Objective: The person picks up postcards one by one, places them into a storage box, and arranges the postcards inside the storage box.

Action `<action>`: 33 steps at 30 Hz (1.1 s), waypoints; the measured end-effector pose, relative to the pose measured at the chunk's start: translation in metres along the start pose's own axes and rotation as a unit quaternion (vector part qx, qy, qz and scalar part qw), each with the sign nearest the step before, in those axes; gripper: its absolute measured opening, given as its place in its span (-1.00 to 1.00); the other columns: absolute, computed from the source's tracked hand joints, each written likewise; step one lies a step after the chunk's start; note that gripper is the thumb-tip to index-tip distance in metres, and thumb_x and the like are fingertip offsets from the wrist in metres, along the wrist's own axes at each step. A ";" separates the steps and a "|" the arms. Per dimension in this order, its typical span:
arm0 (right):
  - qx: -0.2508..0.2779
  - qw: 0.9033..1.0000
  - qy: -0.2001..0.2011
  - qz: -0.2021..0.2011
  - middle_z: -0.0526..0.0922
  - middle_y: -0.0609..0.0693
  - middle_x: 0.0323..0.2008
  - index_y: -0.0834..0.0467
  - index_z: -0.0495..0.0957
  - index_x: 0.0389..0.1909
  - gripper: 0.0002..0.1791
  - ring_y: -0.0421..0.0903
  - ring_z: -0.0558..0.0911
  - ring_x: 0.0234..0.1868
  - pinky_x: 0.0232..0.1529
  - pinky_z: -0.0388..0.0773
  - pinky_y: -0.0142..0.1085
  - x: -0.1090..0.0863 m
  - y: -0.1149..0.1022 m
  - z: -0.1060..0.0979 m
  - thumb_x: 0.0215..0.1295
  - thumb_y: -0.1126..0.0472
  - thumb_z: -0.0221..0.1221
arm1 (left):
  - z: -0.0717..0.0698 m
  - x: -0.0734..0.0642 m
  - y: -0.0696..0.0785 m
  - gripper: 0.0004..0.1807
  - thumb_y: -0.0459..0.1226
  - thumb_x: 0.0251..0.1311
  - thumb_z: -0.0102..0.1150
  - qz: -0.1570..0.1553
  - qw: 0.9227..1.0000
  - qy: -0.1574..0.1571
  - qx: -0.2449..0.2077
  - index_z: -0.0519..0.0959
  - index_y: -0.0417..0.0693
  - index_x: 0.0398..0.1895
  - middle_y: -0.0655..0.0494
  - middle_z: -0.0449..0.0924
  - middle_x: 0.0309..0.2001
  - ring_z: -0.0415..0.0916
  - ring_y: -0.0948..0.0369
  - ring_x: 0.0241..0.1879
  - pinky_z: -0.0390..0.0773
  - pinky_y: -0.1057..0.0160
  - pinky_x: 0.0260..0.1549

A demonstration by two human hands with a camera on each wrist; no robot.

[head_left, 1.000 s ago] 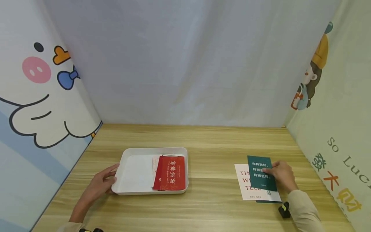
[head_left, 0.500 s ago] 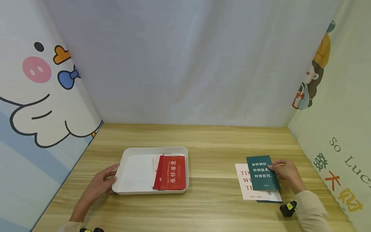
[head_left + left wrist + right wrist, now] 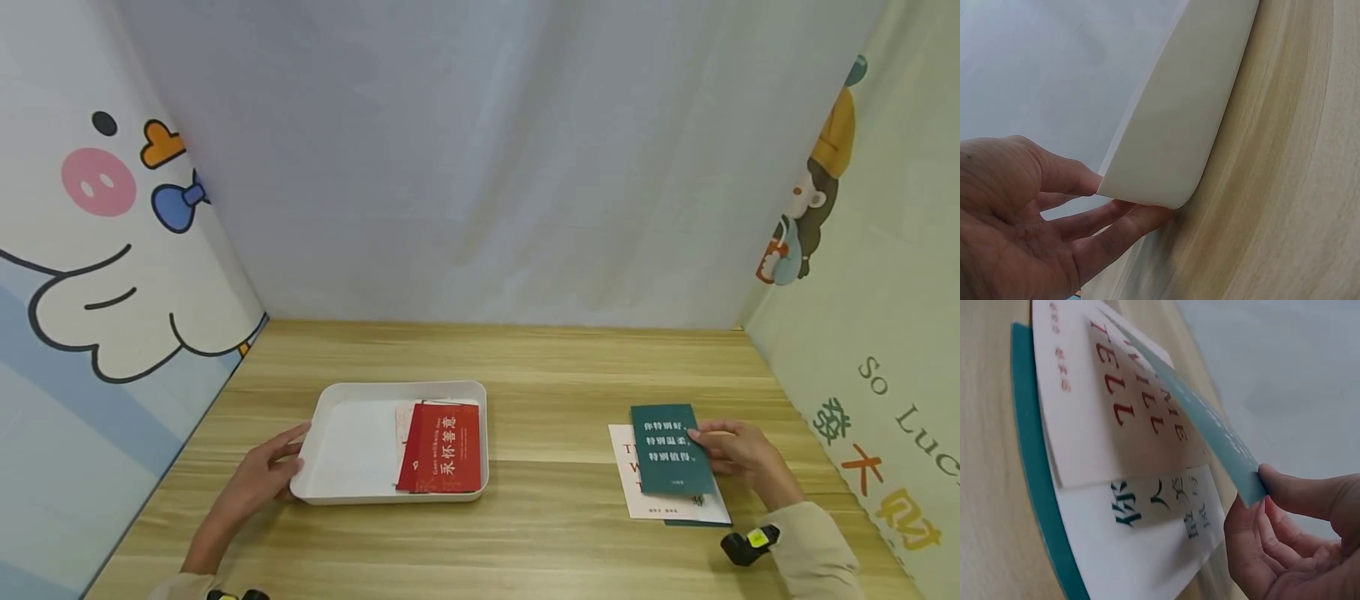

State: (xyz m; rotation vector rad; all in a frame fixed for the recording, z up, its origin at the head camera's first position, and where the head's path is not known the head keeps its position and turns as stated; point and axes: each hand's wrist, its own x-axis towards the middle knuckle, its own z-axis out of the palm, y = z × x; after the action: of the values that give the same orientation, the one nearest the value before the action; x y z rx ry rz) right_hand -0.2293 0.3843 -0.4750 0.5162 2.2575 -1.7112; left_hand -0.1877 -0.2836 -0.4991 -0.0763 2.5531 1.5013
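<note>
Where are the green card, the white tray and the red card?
green card (image 3: pixel 671 450), head view, middle of its printed face
white tray (image 3: pixel 311 421), head view, left rim
red card (image 3: pixel 442 450), head view, middle of its face, inside the tray

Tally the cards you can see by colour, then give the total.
Green cards: 2, the held one and another at the pile's bottom
White cards: 2, red-lettered, green-lettered
Red cards in the tray: 1
Total: 5
</note>
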 end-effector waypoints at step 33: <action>0.112 0.989 -0.082 -0.044 0.73 -0.16 -0.33 0.06 0.64 -0.09 -0.91 -0.22 0.72 -0.30 -0.21 0.70 -0.33 -0.014 -0.032 0.080 0.45 0.26 0.28 | -0.001 -0.001 -0.002 -0.35 -0.46 0.52 -0.02 0.012 1.000 -0.006 -0.003 0.11 -0.36 0.62 -0.62 0.30 0.39 0.65 -0.06 0.01 0.68 0.16 -0.40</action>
State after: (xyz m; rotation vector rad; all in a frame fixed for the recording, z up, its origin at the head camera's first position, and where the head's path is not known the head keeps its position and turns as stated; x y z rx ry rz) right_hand -0.2308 0.2974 -0.4631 0.3099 2.0143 -1.9865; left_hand -0.1868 -0.2856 -0.5003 -0.0387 2.5486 1.5139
